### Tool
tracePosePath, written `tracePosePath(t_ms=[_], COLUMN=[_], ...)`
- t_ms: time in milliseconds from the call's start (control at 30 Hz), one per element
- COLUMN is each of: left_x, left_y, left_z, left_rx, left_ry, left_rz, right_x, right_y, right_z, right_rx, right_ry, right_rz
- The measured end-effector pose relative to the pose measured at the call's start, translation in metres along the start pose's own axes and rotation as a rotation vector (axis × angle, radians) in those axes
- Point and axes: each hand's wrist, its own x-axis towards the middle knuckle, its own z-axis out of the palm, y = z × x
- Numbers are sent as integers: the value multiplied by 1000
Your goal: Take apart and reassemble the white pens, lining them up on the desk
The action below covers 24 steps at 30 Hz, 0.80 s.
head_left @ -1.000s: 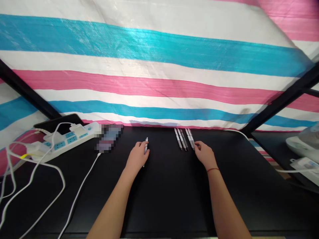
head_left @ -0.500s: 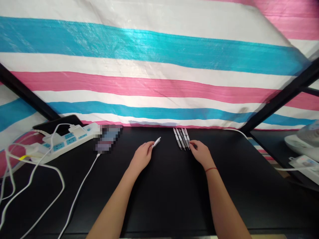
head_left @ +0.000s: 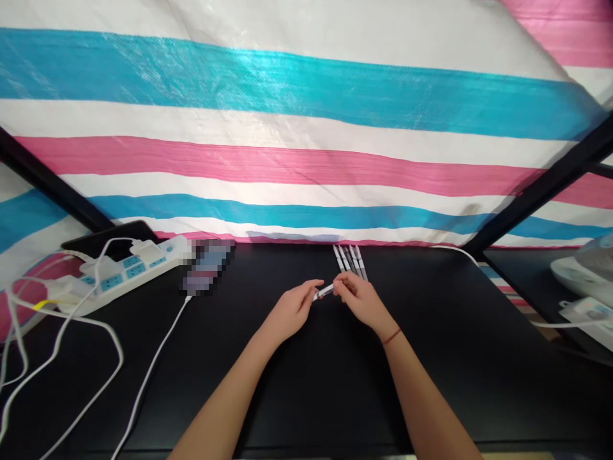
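A white pen (head_left: pixel 325 291) spans the gap between my two hands, tilted up toward the right. My left hand (head_left: pixel 293 308) is closed on its lower left end. The fingers of my right hand (head_left: pixel 360 299) pinch its right end, hiding the tip. Just beyond my right hand, several similar white and grey pens (head_left: pixel 348 257) lie side by side on the black table (head_left: pixel 316 390). My right fingers cover their near ends from view.
At the left stands a white power strip (head_left: pixel 138 271) with plugs and loose white cables. A blurred phone (head_left: pixel 208 265) lies beside it on a charging cable (head_left: pixel 156 358). Behind the table hangs a striped sheet (head_left: pixel 306 166). Black frame bars (head_left: pixel 531 185) slope at both sides.
My right hand has left the row of pens and moved left to the held pen. My left hand has brought that pen right and nearer to me.
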Motion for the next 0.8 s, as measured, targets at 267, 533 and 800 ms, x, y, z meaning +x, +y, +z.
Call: tracePosePath(t_ms=[267, 533, 800], left_x=[3, 3, 3], left_y=[-4, -14, -10], left_z=[-6, 0, 1], left_rx=[196, 424, 291], left_ry=[0, 38, 119], left_rz=[-30, 77, 68], right_x=[4, 3, 3], right_y=[5, 7, 5], right_z=[-4, -6, -7], right_rx=[62, 180, 304], right_ry=[198, 85, 78], right_rz=[109, 168, 40])
